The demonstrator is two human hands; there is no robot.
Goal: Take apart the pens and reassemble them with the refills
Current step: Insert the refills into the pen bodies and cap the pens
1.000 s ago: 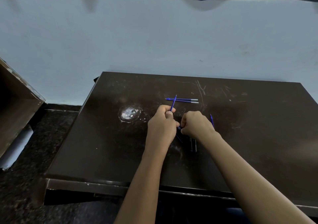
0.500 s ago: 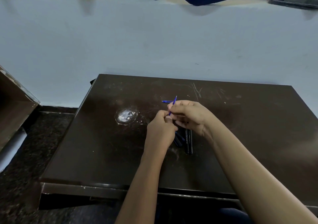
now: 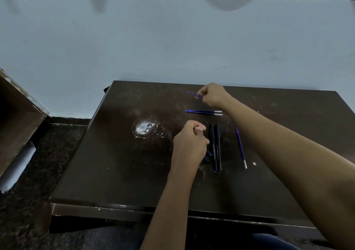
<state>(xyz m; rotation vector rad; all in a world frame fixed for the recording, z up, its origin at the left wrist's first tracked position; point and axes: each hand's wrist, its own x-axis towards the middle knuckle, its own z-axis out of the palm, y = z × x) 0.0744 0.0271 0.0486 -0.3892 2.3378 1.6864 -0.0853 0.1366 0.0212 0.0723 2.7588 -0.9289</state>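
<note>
My right hand (image 3: 213,96) is stretched toward the far side of the dark table (image 3: 119,172), pinching a blue refill (image 3: 195,94) that points left. My left hand (image 3: 192,140) stays fisted near the middle of the table, gripping a dark pen barrel whose end (image 3: 207,156) sticks out below the palm. Two black pens (image 3: 216,147) lie side by side just right of that hand. Two blue refills (image 3: 203,112) rest together between the hands. Another blue refill (image 3: 241,147) lies alone to the right, partly under my right forearm.
A white scuffed patch (image 3: 144,129) marks the tabletop left of my left hand. A pale wall (image 3: 172,38) stands right behind the table. A brown cabinet (image 3: 17,119) stands at the left, and dark speckled floor (image 3: 38,172) lies beside the table.
My right hand pulled the blue refill out of the barrel in my left hand and carried it up and away toward the far edge. The left hand stayed put.
</note>
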